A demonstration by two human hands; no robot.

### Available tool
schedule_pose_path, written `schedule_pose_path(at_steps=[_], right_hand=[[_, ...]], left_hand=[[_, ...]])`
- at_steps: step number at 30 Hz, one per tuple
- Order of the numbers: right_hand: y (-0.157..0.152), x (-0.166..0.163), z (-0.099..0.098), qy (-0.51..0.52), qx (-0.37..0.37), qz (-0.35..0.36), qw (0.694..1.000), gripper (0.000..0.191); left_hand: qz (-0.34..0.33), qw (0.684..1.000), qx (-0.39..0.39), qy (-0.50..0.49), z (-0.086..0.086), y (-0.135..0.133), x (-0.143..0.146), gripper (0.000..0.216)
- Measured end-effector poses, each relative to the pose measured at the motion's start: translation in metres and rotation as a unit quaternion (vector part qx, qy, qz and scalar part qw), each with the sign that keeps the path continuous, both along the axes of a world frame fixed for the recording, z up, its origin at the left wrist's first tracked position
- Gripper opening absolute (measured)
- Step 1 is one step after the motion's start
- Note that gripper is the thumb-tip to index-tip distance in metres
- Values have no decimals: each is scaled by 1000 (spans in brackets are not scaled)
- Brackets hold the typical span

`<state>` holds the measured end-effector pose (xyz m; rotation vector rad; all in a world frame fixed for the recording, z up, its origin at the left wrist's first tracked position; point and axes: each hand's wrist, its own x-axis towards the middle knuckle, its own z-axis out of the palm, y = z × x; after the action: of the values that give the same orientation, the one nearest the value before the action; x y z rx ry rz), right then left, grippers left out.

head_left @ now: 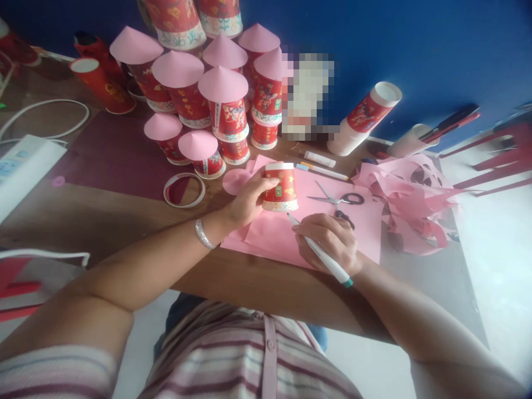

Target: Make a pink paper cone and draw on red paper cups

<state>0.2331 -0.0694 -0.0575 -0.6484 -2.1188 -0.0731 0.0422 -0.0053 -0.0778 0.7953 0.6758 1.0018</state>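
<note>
My left hand (pixel 248 202) is closed around the side of a red paper cup (pixel 280 188) with a white base and patterned rim, held upside down over pink paper (pixel 266 238). In my right hand (pixel 326 238) is a white marker (pixel 328 260) with a green end, its tip pointing up and left, close to the cup's lower rim. Whether the tip touches anything I cannot tell. Scissors (pixel 336 200) lie spread on the pink paper just beyond my right hand. A small pink paper cone (pixel 236 182) sits left of the cup, partly behind my left hand.
Several red cups with pink cone tops (pixel 223 86) are stacked at the back left. A tape roll (pixel 184 190) lies near my left forearm. Pink paper scraps (pixel 415 194) pile up on the right. A glue stick (pixel 320 159) and pen (pixel 326 170) lie behind the scissors.
</note>
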Motion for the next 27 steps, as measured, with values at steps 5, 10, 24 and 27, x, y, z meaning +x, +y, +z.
schedule_pose_path(at_steps=[5,10,24,27], right_hand=[[-1,1,0,-7,-4,-8,1000,31],[0,1,0,-1,-11,-4,1000,30],[0,-1,-1,-8,-24,-4,1000,23],[-1,-1,-2,-11,-23,-2,1000,23]], left_hand=[[3,1000,18,20,1,0,-2,39],[12,998,40,40,-5,2,-3,42],[28,992,67,105,-4,-3,-2,38],[31,989,80,120,-5,-4,-3,39]])
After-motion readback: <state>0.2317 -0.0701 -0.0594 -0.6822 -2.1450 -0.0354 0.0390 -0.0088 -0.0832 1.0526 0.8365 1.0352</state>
